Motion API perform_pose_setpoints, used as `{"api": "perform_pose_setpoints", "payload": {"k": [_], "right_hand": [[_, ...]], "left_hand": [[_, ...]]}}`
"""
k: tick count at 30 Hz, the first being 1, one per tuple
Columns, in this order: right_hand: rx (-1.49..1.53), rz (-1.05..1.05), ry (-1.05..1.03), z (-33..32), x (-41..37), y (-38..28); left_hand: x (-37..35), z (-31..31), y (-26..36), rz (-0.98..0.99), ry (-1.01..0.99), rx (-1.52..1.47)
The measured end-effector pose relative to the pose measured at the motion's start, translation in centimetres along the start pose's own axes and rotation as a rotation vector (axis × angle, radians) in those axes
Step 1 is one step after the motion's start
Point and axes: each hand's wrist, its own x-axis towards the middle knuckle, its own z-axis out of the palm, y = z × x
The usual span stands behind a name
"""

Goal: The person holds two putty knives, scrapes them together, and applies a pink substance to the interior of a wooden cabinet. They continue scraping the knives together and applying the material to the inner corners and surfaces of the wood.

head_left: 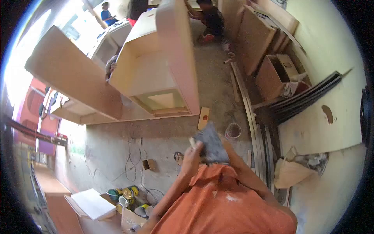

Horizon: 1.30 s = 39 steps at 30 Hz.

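In front of my orange shirt I hold a flat, dark grey sheet [212,145] with lighter smudges, tilted up towards me. My left hand [191,158] is closed at its left edge, with the thumb lying over the face. By that thumb a small pale piece [192,143] sticks up, blurred. My right hand [230,151] is at the right edge of the sheet, its fingers mostly hidden behind it. Just beyond the sheet a piece of light board with a reddish-brown spot [203,118] lies on the floor.
A large pale wooden cabinet [150,74] stands ahead, with another person's hand [111,66] on its left side. A crouching person [210,19] is farther back. Long strips [245,105] lie along the right. Cables [134,163], a small box [148,164] and cans [130,191] are at lower left.
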Motion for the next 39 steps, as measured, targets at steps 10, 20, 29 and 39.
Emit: {"api": "perform_pose_setpoints", "payload": {"k": [10, 20, 29, 39], "right_hand": [[1.061, -0.294, -0.519, -4.3, -4.1, -1.3], [0.477, -0.137, 0.796, -2.4, -3.6, -4.3], [-0.622, -0.588, 0.231, -5.5, -3.4, 1.9], [0.781, -0.484, -0.259, -7.7, -3.1, 0.1]], "left_hand": [[2.6, -0.9, -0.3, -0.067, 0.074, -0.354], [1.5, 2.0, -1.9, -0.181, 0.000, -0.131], [2.4, 3.0, -2.1, -0.170, 0.037, -0.131], [3.4, 0.9, -3.5, -0.424, -0.845, -0.934]]}}
